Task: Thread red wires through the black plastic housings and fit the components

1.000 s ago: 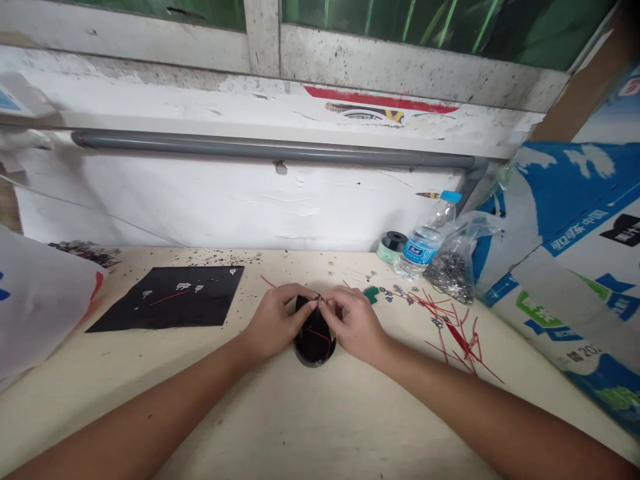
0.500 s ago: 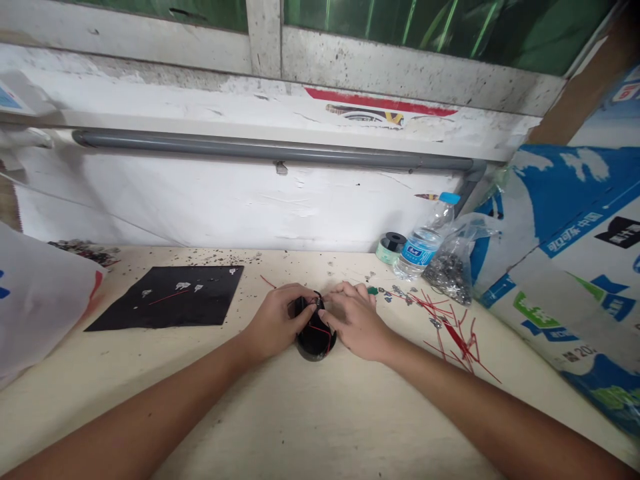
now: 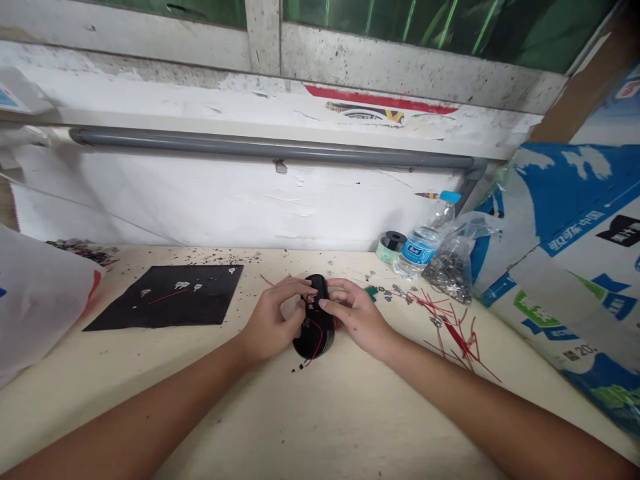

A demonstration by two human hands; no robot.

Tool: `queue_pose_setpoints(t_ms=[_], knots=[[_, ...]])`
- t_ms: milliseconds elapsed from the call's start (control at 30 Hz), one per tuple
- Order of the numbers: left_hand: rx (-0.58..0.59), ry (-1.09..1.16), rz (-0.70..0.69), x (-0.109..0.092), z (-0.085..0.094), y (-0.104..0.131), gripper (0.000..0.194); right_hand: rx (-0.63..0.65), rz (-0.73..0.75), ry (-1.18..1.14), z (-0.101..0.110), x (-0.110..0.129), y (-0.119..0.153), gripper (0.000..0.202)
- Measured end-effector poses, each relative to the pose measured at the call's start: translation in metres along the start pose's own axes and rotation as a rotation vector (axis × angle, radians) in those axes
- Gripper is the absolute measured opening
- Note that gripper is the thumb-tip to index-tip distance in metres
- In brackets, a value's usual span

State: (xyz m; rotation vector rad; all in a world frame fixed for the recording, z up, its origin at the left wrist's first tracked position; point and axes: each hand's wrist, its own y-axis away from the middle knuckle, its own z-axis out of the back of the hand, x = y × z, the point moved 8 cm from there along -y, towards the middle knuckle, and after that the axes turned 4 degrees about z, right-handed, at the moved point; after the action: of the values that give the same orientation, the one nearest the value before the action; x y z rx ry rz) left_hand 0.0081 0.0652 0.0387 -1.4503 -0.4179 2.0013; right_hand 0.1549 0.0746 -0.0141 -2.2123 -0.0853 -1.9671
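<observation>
two hands [image 3: 320,317], fingers partly curled around black oval case [image 3: 325,337]; its upper part now more exposed than before.

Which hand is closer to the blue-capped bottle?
The right hand, on the side of the black case facing the bottle; the left hand is on the opposite side, farther off.

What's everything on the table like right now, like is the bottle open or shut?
Bottle: upright, blue cap on
Black case: hollow side showing, red wire bent inside
Black sheet: spread flat, small pieces on top
Loose red wires: scattered, crossing
Clear bag: bulging with small bits
Left hand: curled, at the case
Right hand: thumb on the case
</observation>
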Motion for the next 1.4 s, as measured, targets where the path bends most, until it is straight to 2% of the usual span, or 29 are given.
queue_pose_setpoints(t_ms=[100, 267, 400, 533, 700, 967, 1133, 1400], knots=[[0.020, 0.022, 0.035, -0.002, 0.001, -0.001, 0.022, -0.011, -0.024, -0.041, 0.000, -0.001, -0.001, 0.047], [0.004, 0.033, 0.205, 0.012, 0.001, -0.002, 0.023, 0.031, -0.054, -0.090, 0.001, -0.006, -0.004, 0.040], [0.000, 0.099, 0.303, 0.023, -0.002, -0.001, 0.019, 0.003, -0.079, -0.139, 0.007, -0.008, -0.006, 0.041], [0.048, 0.169, 0.377, 0.030, -0.006, -0.001, 0.017, 0.006, -0.086, -0.169, 0.006, -0.006, -0.004, 0.042], [0.109, 0.174, 0.366, 0.026, -0.009, -0.002, 0.021, -0.032, -0.083, -0.203, 0.009, -0.006, -0.005, 0.041], [0.017, -0.025, 0.328, 0.033, -0.002, -0.001, 0.011, -0.062, -0.073, -0.213, 0.013, -0.008, -0.007, 0.039], [0.071, -0.056, 0.222, 0.026, -0.005, -0.001, 0.014, -0.058, -0.068, -0.208, 0.013, -0.008, -0.007, 0.038], [0.082, -0.162, 0.078, 0.019, -0.008, 0.000, 0.015, -0.040, -0.074, -0.202, 0.010, -0.008, -0.006, 0.040]])
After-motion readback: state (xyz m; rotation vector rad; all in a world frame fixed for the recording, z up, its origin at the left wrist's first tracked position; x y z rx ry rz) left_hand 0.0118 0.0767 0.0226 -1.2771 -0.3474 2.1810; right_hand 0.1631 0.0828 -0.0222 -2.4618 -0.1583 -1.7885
